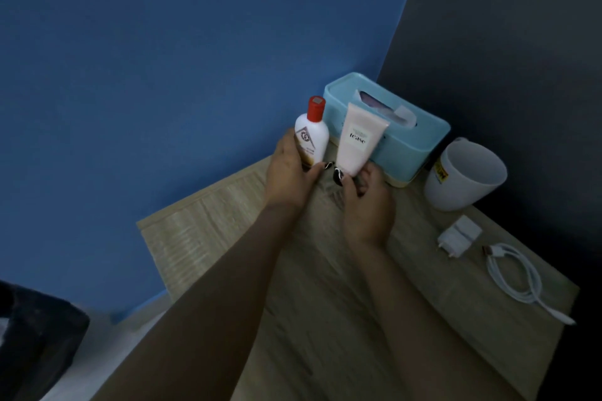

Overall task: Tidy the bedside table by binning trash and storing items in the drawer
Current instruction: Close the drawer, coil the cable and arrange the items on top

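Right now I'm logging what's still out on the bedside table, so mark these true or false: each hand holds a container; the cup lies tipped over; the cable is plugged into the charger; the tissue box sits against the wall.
1. True: the left hand holds the bottle, the right hand the tube.
2. False: the cup stands upright.
3. False: the cable lies apart from the charger.
4. True: the tissue box sits there.

Both forearms extended forward, left hand fingers curled gripping, right hand fingers pinching
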The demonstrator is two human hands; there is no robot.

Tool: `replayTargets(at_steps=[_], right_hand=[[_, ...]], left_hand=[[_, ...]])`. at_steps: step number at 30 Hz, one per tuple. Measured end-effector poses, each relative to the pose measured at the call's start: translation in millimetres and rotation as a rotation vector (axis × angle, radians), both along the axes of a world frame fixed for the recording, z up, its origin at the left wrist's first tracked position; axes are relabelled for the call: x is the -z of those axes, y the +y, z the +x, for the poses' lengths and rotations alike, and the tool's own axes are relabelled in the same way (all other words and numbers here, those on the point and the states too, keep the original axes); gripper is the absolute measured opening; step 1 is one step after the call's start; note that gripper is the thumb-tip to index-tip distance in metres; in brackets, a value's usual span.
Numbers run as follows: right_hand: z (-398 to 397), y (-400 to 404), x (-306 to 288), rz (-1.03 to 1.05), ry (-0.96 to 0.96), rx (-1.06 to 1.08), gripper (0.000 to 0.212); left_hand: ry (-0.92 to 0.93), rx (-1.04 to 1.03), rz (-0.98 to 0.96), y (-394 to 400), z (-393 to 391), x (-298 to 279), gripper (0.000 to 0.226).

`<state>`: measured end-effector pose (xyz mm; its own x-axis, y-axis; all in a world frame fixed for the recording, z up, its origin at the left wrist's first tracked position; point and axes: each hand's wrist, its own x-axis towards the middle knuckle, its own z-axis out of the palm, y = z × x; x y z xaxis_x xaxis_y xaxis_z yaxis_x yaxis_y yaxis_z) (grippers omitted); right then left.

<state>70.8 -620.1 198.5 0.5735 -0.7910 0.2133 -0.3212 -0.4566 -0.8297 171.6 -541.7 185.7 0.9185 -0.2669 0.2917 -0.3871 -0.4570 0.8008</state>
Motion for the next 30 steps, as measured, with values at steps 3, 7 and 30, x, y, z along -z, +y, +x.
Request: replayTargets(at_steps=[3,7,30], right_hand=[[-0.2,1.4,-1.0,-0.011,0.019,0.009,0.035],[-2.6,2.2,-1.8,0.003,0.029,0.007,0.036],[-2.4,3.1,-3.0,-0.007,0.025,0.003,0.036]], left_hand=[[-0.014,0.006,0.017,1.1,-0.4,1.9,0.073],[-0.015,0.002,0.007,3.3,-2.3,-0.1,0.071],[0.007,-0.011,0.004,3.8,-2.0,-2.6,0.07]])
